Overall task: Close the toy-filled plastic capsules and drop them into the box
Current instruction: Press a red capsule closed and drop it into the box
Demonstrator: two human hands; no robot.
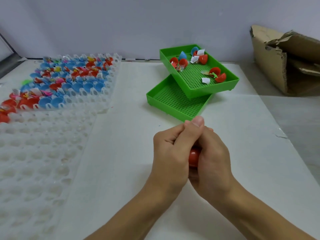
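Both hands, my left hand and right hand, are squeezing a red capsule just in front of the green tray; slick, light plastic, so I'm gripping opposite halves.

Plain pale wall rises behind a white table.

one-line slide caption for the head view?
Both hands, left and right, press a red capsule shut near green trays.

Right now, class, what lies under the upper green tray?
A second green tray lies under the upper green tray, which sits skewed across its far end. Whatever lies on the covered part cannot be seen.
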